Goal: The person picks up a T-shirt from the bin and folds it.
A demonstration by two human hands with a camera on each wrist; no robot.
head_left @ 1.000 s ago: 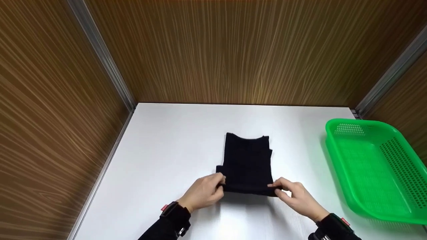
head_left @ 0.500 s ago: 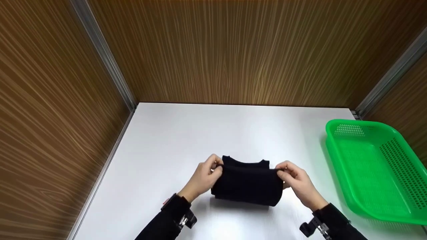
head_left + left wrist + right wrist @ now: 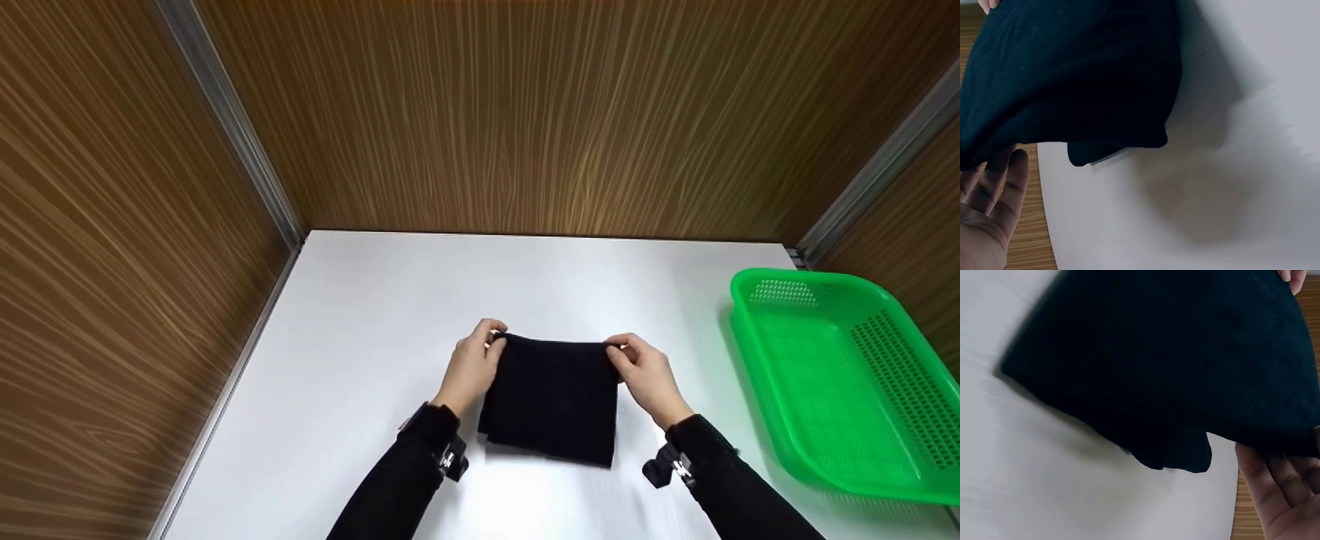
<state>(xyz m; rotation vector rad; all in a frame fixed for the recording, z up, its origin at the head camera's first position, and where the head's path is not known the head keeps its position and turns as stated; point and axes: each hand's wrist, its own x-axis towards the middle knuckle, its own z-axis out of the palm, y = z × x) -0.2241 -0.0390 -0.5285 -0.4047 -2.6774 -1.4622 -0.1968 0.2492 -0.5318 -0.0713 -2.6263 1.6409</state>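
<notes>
Held up by its far edge is a folded black shirt (image 3: 553, 397), now a roughly square bundle. My left hand (image 3: 474, 366) pinches its far left corner between thumb and fingers. At the far right corner, my right hand (image 3: 646, 376) pinches the cloth in the same way. In the left wrist view the shirt (image 3: 1084, 73) fills the upper left, its lower fold hanging over the white surface; left-hand fingers (image 3: 1012, 185) show beneath the edge. The right wrist view has the shirt (image 3: 1168, 354) slanting across, with right-hand fingers (image 3: 1266, 486) under its edge.
A green plastic basket (image 3: 776, 420) with perforated sides stands at the right on the white table (image 3: 360, 322). Wood-grain panels (image 3: 510, 120) wall in the back and both sides, with metal strips (image 3: 232, 127) at the corners.
Both hands have carried the shirt's near edge up and away, folding it over the far part. The neckline, seen earlier, is now covered. The basket stays in place.
</notes>
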